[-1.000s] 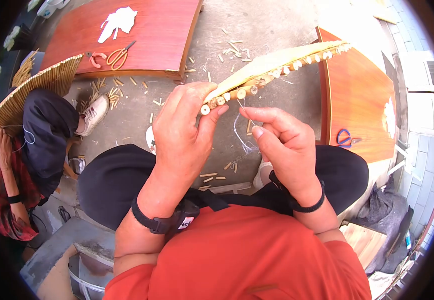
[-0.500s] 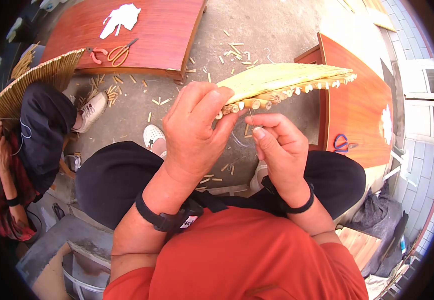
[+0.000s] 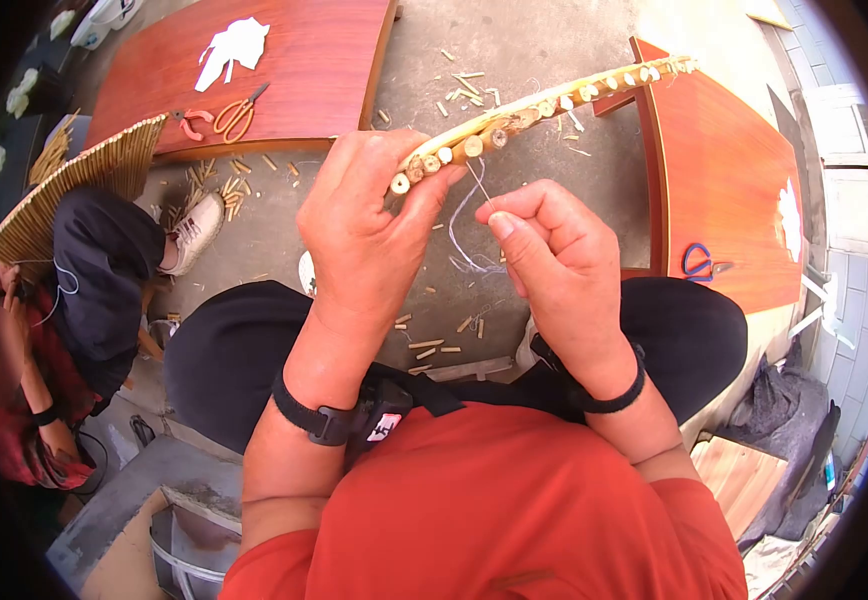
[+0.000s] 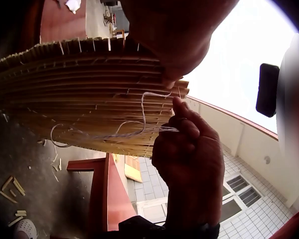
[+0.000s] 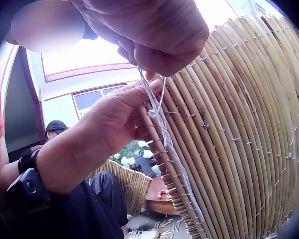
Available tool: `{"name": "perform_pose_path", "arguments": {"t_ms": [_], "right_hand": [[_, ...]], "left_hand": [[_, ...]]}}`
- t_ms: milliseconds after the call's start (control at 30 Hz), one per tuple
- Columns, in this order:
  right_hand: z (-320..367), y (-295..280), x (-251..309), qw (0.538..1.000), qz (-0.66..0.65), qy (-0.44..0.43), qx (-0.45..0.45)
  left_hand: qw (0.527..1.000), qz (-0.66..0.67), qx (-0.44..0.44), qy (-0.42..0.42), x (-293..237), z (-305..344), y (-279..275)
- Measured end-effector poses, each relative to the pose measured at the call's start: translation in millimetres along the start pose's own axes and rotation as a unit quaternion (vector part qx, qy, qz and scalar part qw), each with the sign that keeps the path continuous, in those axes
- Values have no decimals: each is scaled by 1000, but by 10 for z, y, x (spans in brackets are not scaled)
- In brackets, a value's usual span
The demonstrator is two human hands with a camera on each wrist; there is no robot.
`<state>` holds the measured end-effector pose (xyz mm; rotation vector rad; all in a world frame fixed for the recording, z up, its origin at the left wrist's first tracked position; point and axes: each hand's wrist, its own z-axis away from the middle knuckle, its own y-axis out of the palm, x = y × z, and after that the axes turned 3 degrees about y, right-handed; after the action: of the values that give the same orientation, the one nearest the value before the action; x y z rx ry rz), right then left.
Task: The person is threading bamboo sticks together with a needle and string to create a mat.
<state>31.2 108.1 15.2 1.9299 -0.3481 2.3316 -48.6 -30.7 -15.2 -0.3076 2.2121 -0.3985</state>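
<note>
A curved mat of thin pale stalks [image 5: 239, 124], stitched in rows with white thread, is held up almost edge-on in the head view, its round cut ends facing me. My left hand [image 3: 362, 225] grips its near corner, thumb below the edge. My right hand [image 3: 559, 245] pinches a thin needle [image 3: 484, 184] between thumb and forefinger, just under the cut ends. White thread [image 4: 143, 112] loops down across the mat's face in the left wrist view. In the right wrist view, strands of the thread [image 5: 167, 137] hang from the right hand along the mat's edge.
A red table [image 3: 304, 60] at back left bears pliers [image 3: 190, 124], scissors [image 3: 241, 115] and a white cloth [image 3: 232, 50]. Blue-handled scissors [image 3: 699, 263] lie on a second table [image 3: 724, 190] at right. Cut stalk pieces litter the floor. Another person [image 3: 34, 380] sits left with a similar mat [image 3: 74, 185].
The mat tilted to show more of its broad face half a second ago, then turned back nearly edge-on. Both hands stay at the mat; the right one still pinches the needle.
</note>
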Motion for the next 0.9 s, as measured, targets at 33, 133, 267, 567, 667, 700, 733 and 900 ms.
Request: {"name": "perform_pose_path", "arguments": {"t_ms": [33,133,267,567,667,700,733,900], "right_hand": [[7,-1,1,1000,0,0,0],[72,57,-70,997,66,-41,-16],[41,131,-55,975,155,-156,-22],[-359,-22,123,931,237,-277,-26],[-466,-37,77,899,315,-303,11],[-499,-17,56,904,306,-298,17],[-529,19,31,910,293,-294,23],[-550,195,-136,907,249,-339,7]], "left_hand": [[1000,0,0,0,21,-30,16],[999,-19,-26,-11,102,-56,-3],[987,48,-57,-145,272,-126,-67],[989,39,-37,-141,240,-155,-111],[986,40,-37,-158,235,-172,-100],[983,68,-43,-165,257,-174,-94],[980,91,-48,-171,278,-187,-106],[984,54,-43,-162,302,-173,-116]]}}
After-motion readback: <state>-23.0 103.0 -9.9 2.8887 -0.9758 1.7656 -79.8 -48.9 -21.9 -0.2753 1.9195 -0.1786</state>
